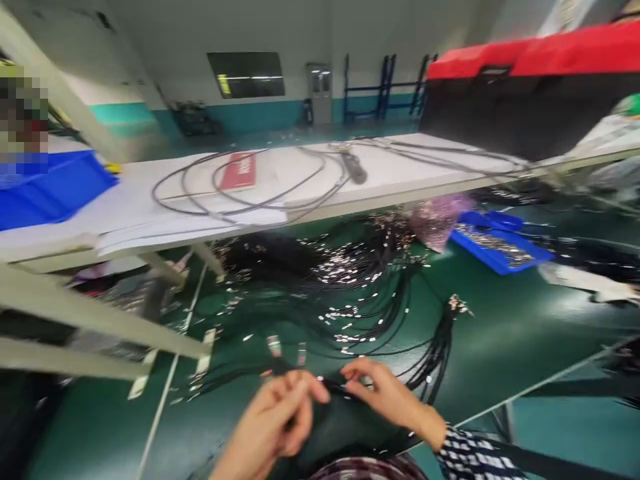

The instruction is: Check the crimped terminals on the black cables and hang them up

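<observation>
Low over the green work surface, my left hand has its thumb and fingers closed in a pinch; whatever sits in them is hidden. To its right, my right hand pinches black cable between thumb and forefinger, palm down. The cable runs in the short gap between the two hands. A bundle of black cables with metal ends curves up behind my right wrist. Many more black cables with shiny pieces lie in a spread heap beyond the hands.
A white shelf crosses above the surface, bearing looped grey cables, a red booklet and a red-lidded black box. One blue tray of metal parts lies right, beside a pink bag. Left stands a blue bin.
</observation>
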Demonstrator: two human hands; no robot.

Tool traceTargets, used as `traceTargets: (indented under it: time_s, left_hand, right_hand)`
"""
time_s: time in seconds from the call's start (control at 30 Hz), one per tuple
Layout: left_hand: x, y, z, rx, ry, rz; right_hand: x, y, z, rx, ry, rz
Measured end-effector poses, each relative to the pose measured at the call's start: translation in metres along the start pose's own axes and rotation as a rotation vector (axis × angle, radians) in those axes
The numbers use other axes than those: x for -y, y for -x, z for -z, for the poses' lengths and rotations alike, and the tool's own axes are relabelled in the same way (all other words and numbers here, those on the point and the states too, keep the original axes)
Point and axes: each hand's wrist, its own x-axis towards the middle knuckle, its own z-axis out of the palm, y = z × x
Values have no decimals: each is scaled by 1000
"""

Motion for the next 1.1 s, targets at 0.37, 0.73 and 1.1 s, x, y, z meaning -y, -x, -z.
traceTargets:
  time_s: [0.37, 0.73, 1.1]
  left_hand:
    - [-3, -11, -25, 177, -124, 41]
    - [2, 1, -37, -22, -437, -266]
    - [5, 19, -38, -155, -386, -464]
  right_hand:
    - [66, -14, 1, -241, -677, 121]
    - [81, 7, 14, -181, -767, 55]
    - [104, 12, 22, -146, -617, 94]
